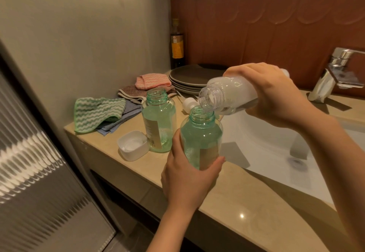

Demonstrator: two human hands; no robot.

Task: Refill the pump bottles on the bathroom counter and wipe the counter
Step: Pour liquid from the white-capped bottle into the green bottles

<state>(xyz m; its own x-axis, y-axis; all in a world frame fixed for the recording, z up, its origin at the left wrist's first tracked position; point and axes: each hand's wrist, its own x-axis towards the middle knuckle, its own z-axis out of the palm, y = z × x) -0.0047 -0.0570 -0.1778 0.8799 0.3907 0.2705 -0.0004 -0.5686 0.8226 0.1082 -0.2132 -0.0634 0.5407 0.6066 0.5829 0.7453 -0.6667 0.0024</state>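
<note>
We record the left hand (187, 178), grip curled round a translucent green bottle (201, 133) just left of the sink (266, 139), over the glossy stone table (246, 202). The right hand (276, 94) has its grip wrapped round a tilted, cloudy plastic refill bottle (227, 92), threaded mouth above the green neck; fingers hide its base.

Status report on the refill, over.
Left hand grips the near green bottle. Right hand tips the clear refill bottle over its mouth. Second green bottle open, waiting. Pour path clear.

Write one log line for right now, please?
pouring | left hand holds green bottle | right hand tips clear bottle over it
</note>
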